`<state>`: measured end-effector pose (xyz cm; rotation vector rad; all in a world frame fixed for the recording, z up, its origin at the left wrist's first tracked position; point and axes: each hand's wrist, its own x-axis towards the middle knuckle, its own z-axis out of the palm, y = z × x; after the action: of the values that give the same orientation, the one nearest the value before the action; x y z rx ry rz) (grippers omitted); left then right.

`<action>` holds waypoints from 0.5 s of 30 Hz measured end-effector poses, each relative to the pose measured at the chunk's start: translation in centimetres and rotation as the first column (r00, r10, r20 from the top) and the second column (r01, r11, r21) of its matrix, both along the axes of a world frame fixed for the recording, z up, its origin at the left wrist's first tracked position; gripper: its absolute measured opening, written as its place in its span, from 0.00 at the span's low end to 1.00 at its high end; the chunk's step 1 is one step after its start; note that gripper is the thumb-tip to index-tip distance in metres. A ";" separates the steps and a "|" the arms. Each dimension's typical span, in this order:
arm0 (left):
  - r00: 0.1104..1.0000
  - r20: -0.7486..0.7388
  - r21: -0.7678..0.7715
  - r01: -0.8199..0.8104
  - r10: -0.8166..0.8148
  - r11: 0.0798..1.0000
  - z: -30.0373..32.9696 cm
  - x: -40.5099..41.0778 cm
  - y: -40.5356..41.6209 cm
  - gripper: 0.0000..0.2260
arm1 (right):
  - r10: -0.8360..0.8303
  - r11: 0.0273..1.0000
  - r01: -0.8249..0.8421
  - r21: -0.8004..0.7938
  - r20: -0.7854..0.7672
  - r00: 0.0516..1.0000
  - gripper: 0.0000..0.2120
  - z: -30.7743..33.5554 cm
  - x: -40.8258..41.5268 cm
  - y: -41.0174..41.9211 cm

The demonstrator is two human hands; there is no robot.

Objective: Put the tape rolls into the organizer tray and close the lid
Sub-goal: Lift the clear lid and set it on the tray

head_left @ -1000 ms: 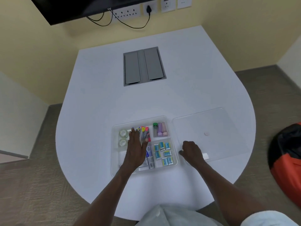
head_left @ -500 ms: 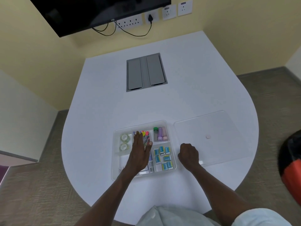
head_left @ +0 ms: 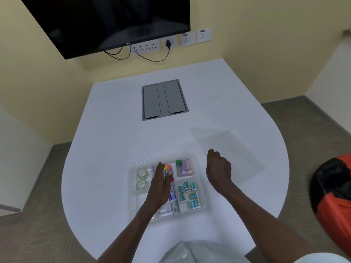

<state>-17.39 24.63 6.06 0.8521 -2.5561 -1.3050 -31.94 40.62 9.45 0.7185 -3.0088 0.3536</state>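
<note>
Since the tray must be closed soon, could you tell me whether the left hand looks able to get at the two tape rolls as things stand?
Probably yes. The left hand lies flat over the organizer tray, and the tape rolls sit uncovered in the compartment just to its left. The clear lid, held by the right hand, is off to the side.

The organizer tray (head_left: 133,190) sits on the table (head_left: 106,141) at its near edge. Two tape rolls (head_left: 142,179) lie in the tray's compartment at nine o'clock. The lid (head_left: 231,147) is off the tray at two o'clock. A hatch (head_left: 163,99) lies at twelve, well apart.
</note>
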 end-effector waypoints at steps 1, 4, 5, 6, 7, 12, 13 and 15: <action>1.000 -0.008 0.005 0.004 -0.004 1.000 0.2 0.0 -0.2 0.24 | 0.010 0.999 -0.011 -0.044 -0.025 1.000 0.10 0.9 0.2 -0.4; 1.000 -0.027 0.050 -0.004 0.006 0.999 1.2 -0.3 -1.0 0.24 | 0.041 0.986 -0.053 -0.161 -0.074 0.996 0.10 4.0 1.2 -2.2; 0.999 -0.039 0.074 -0.018 0.021 0.997 1.7 -0.5 -1.4 0.24 | 0.047 0.980 -0.062 -0.191 -0.082 0.996 0.11 5.1 1.7 -2.8; 0.998 -0.049 0.097 -0.034 0.039 0.995 2.3 -0.6 -1.7 0.23 | 0.060 0.972 -0.077 -0.222 -0.083 0.995 0.13 6.2 2.2 -3.5; 0.997 -0.052 0.117 -0.049 0.056 0.992 2.9 -0.9 -2.2 0.23 | 0.084 0.961 -0.103 -0.255 -0.087 0.993 0.14 7.3 2.8 -4.1; 0.992 -0.093 0.284 -0.058 0.088 0.957 6.0 -1.4 -4.2 0.23 | 0.243 0.883 -0.273 -0.382 -0.125 0.962 0.13 12.2 6.4 -6.9; 0.989 -0.114 0.332 -0.050 0.092 0.942 6.7 -1.5 -4.6 0.23 | 0.272 0.866 -0.304 -0.398 -0.136 0.953 0.11 13.1 7.2 -7.4; 0.983 -0.155 0.415 -0.022 0.094 0.909 7.8 -1.7 -5.4 0.22 | 0.306 0.823 -0.352 -0.445 -0.176 0.936 0.05 14.6 8.8 -8.5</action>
<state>-19.05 19.24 13.86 0.8275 -2.1376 -1.8487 -23.14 32.13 24.09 1.1517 -2.5277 0.9883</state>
